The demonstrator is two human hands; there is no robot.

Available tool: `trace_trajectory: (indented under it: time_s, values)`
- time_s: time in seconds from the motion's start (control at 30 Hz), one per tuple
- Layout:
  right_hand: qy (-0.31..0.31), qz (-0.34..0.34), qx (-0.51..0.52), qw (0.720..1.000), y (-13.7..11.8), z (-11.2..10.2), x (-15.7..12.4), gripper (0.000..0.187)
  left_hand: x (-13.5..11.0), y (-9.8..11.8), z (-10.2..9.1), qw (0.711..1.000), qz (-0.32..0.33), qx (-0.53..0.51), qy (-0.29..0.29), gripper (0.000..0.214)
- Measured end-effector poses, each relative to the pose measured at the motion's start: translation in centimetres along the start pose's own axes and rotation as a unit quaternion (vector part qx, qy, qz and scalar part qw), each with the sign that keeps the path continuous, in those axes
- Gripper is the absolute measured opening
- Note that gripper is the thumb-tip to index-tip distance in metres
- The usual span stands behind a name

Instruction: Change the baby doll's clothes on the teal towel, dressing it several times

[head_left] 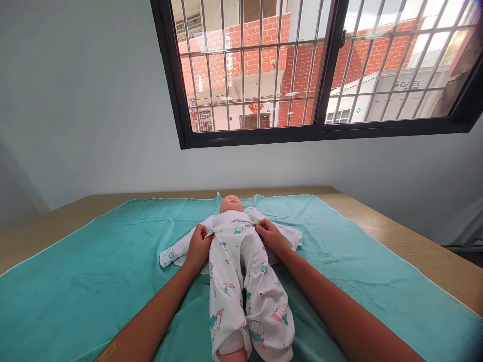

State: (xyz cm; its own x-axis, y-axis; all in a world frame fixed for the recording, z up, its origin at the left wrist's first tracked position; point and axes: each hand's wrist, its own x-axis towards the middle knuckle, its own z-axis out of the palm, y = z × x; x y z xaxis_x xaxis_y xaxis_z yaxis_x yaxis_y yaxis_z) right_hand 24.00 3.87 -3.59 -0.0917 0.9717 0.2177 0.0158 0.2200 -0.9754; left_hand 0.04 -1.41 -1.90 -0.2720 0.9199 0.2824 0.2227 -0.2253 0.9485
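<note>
A baby doll [231, 203] lies on its back with its head toward the wall. It wears a white long-sleeved top [181, 247], sleeves spread to both sides, and white printed pants [228, 271] over its legs. At the left end of the pants' waistband, my left hand [199, 246] pinches the fabric. My right hand [269, 235] grips the waistband's right end in the same way. The waistband lies across the doll's belly, over the top. One bare doll leg [234, 356] shows at the left cuff; the other foot is hidden.
A teal cloth [113, 266] with a pale edge covers most of the wooden table [381, 221]. Behind the table rises a pale wall [94, 100] with a dark-framed, barred window [252, 133].
</note>
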Motion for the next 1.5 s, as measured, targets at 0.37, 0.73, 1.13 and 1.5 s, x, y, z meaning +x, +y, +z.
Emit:
trace_trajectory:
  time_s: [0.37, 0.73, 1.13, 1.5]
  values:
    - [-0.014, -0.043, 0.025, 0.999, 0.2, -0.1, -0.3, 0.029, -0.9, 2.3, -2.0, 0.925, -0.123, -0.23, -0.275, 0.029]
    - [0.023, -0.124, -0.145, 0.981, -1.8, 0.0, -0.1, 0.025, 0.2, 0.4, -0.5, 0.995, 0.058, 0.035, -0.074, 0.028]
    - [0.067, -0.239, -0.264, 0.932, -1.7, 0.8, -0.7, 0.016, -0.1, -0.8, 0.2, 0.969, 0.178, 0.17, 0.028, 0.013]
    - [-0.082, -0.197, -0.17, 0.962, -5.8, 3.7, -2.6, 0.025, 0.4, -0.5, -0.7, 0.992, 0.101, 0.068, -0.044, 0.029]
